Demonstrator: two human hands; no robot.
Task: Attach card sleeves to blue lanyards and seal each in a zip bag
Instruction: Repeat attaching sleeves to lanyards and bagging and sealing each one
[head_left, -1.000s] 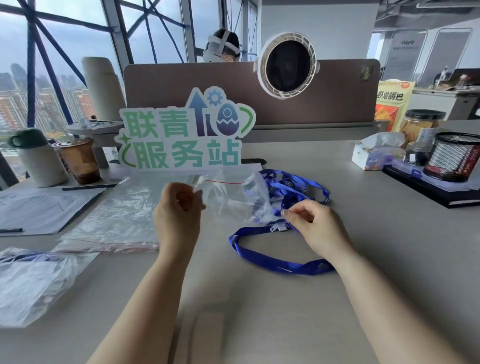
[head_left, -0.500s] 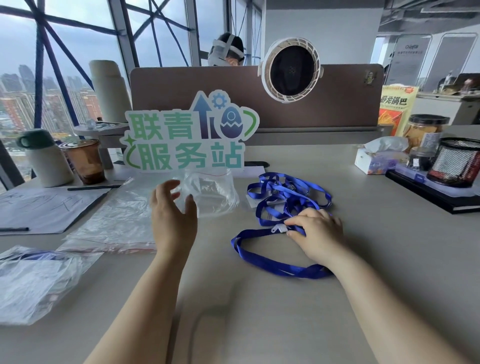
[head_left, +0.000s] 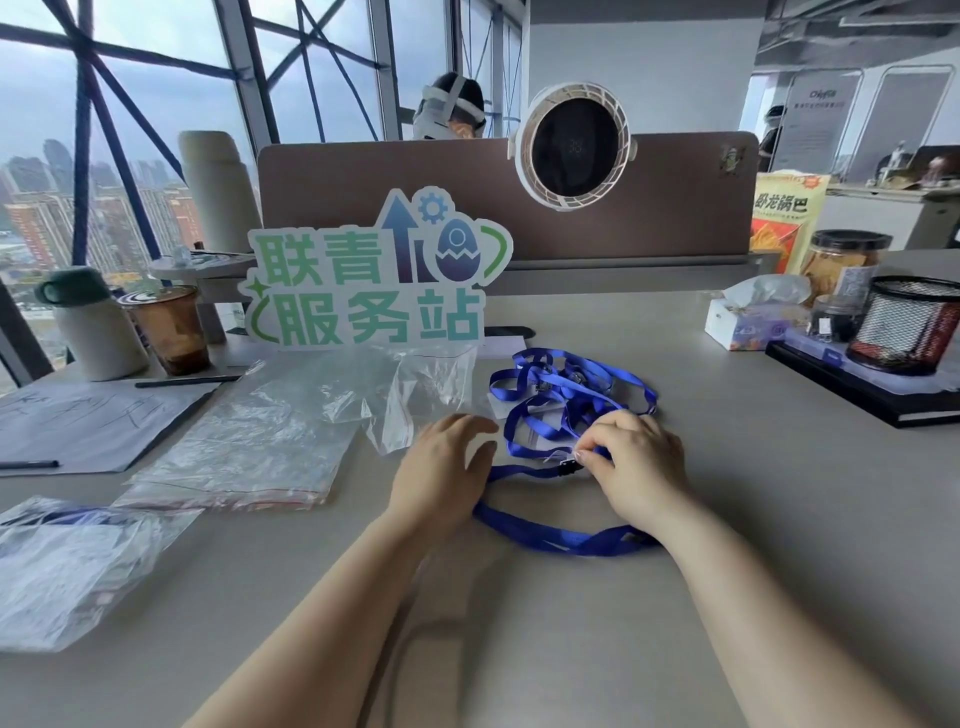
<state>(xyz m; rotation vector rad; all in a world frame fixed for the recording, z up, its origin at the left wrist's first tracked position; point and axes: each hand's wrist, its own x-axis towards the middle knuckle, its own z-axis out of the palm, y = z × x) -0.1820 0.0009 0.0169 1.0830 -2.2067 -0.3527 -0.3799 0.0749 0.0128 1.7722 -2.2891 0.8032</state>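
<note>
we sit at a pale desk in a glass-walled office, with tall windows far left and a brown divider and white fan beyond a green sign. a stack of zip bags lies left. one loose bag is crumpled just beyond our left hand, which is palm down, fingers loosely spread, holding nothing. our right hand curls over the near blue lanyard, pinching it by its black buckle. more lanyards are heaped just beyond.
</note>
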